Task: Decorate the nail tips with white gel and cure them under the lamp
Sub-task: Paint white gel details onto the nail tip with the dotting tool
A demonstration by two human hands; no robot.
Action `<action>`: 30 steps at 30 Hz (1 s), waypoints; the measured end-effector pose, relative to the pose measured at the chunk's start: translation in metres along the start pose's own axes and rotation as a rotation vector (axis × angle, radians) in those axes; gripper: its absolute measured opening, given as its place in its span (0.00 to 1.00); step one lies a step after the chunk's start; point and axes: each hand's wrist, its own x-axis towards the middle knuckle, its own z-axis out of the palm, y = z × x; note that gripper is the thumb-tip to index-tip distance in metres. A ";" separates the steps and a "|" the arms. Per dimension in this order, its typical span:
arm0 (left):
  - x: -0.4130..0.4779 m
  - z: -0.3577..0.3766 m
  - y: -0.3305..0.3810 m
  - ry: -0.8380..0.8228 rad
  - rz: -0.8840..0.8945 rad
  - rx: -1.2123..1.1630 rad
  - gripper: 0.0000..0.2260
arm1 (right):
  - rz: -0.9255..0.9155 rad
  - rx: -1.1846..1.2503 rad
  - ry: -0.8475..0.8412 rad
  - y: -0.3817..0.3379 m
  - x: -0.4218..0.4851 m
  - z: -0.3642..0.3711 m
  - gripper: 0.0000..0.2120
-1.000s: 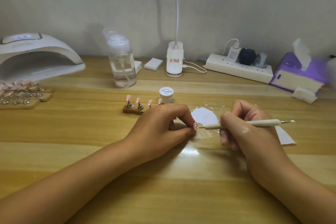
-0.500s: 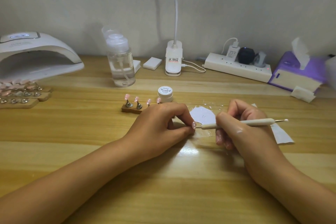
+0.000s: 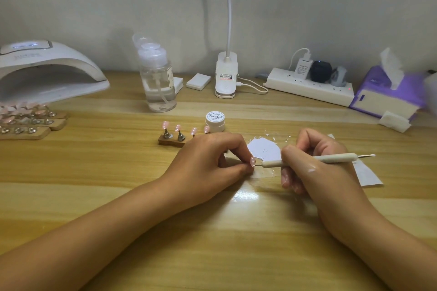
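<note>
From the head camera, my left hand (image 3: 212,160) pinches one pink nail tip (image 3: 252,161) between curled thumb and forefinger, held low over the tabletop (image 3: 118,184), I judge for steadiness. My right hand (image 3: 314,170) is curled round the dotting tool (image 3: 331,159) like a pen, and its fine end seems to touch that tip. The white gel smear (image 3: 264,149) lies just behind the tool, handy for reloading. The gel jar (image 3: 214,121) stands beside the wooden holder (image 3: 169,142) of waiting tips. The curing lamp (image 3: 47,71) sits well apart, far left.
</note>
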 end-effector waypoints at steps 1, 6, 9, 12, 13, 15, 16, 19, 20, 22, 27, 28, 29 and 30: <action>0.000 0.000 0.000 0.002 0.001 0.002 0.07 | -0.001 -0.002 0.000 0.000 0.000 0.000 0.20; 0.000 0.000 0.001 0.003 -0.001 0.012 0.09 | -0.010 0.006 0.016 0.001 0.000 -0.002 0.20; 0.000 0.000 0.001 0.003 0.004 0.002 0.09 | -0.017 -0.002 0.020 0.002 0.001 -0.002 0.19; 0.000 0.000 0.001 0.007 0.004 -0.008 0.09 | -0.021 -0.009 0.020 0.003 0.001 -0.001 0.17; 0.000 0.000 0.001 0.006 0.000 -0.011 0.08 | -0.020 -0.007 0.022 0.003 0.001 -0.001 0.17; 0.000 0.000 0.001 0.002 -0.004 -0.016 0.08 | -0.015 -0.004 0.030 0.003 0.001 -0.001 0.17; -0.001 0.000 0.001 0.004 -0.002 -0.013 0.08 | -0.011 -0.005 0.034 0.003 0.001 -0.001 0.17; 0.000 0.000 0.001 0.006 0.003 -0.002 0.10 | -0.001 -0.006 0.039 0.003 0.001 -0.001 0.15; 0.000 0.000 0.001 0.005 0.003 -0.003 0.10 | -0.003 -0.003 0.040 0.003 0.001 -0.001 0.15; 0.000 0.000 0.001 0.002 -0.002 -0.004 0.09 | -0.007 0.011 0.044 0.003 0.001 -0.001 0.15; 0.000 0.000 -0.001 -0.008 -0.018 -0.017 0.07 | -0.017 0.003 0.028 0.003 0.001 -0.001 0.16; 0.000 0.000 -0.001 -0.008 -0.018 -0.018 0.07 | -0.018 0.001 0.024 0.003 0.001 -0.001 0.17; 0.000 0.000 -0.001 -0.009 -0.017 -0.016 0.07 | -0.017 -0.001 0.022 0.003 0.001 -0.001 0.18; 0.000 0.000 -0.001 -0.008 -0.015 -0.012 0.07 | -0.016 -0.004 0.020 0.003 0.001 -0.001 0.19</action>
